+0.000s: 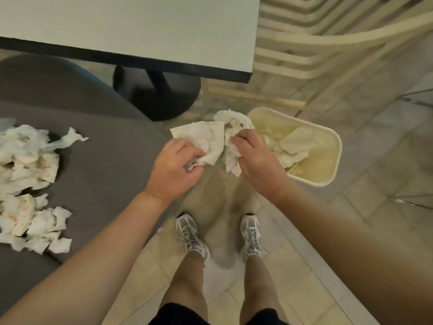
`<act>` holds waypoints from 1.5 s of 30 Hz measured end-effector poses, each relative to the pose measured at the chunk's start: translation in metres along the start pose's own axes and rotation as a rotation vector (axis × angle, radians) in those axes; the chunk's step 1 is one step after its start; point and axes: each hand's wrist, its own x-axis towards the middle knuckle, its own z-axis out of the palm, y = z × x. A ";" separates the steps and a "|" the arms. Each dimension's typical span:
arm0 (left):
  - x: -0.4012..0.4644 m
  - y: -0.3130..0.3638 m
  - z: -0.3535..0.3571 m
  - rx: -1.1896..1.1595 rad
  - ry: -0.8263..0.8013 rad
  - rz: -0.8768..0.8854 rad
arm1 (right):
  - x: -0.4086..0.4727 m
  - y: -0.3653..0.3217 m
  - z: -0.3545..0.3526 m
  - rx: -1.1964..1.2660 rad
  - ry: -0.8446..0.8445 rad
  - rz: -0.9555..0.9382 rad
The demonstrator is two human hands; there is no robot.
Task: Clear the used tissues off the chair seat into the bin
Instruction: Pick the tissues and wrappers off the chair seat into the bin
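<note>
A grey chair seat (100, 165) fills the left side. Two heaps of crumpled white used tissues lie on it, one at the far left (25, 156) and one lower down (35, 228). My left hand (174, 171) is shut on a flat, folded tissue (206, 139) just past the seat's right edge, above the floor. My right hand (254, 160) is shut on a crumpled tissue (234, 127) beside the left rim of the cream bin (335, 146). Several tissues (290, 146) lie inside the bin.
A white table top (131, 26) with a dark edge stands ahead on a black pedestal base (161, 95). Cream slatted furniture (328, 36) sits at the top right. My feet in grey trainers (192, 233) stand on the tiled floor below the hands.
</note>
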 end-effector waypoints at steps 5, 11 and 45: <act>0.034 0.046 0.043 -0.030 -0.075 0.127 | -0.028 0.057 -0.031 -0.040 0.146 0.027; 0.069 0.082 0.086 -0.015 -0.206 0.170 | -0.050 0.114 -0.054 -0.048 0.172 0.089; 0.013 0.056 0.055 0.285 -0.286 -0.261 | 0.006 0.046 -0.013 -0.218 -0.363 -0.105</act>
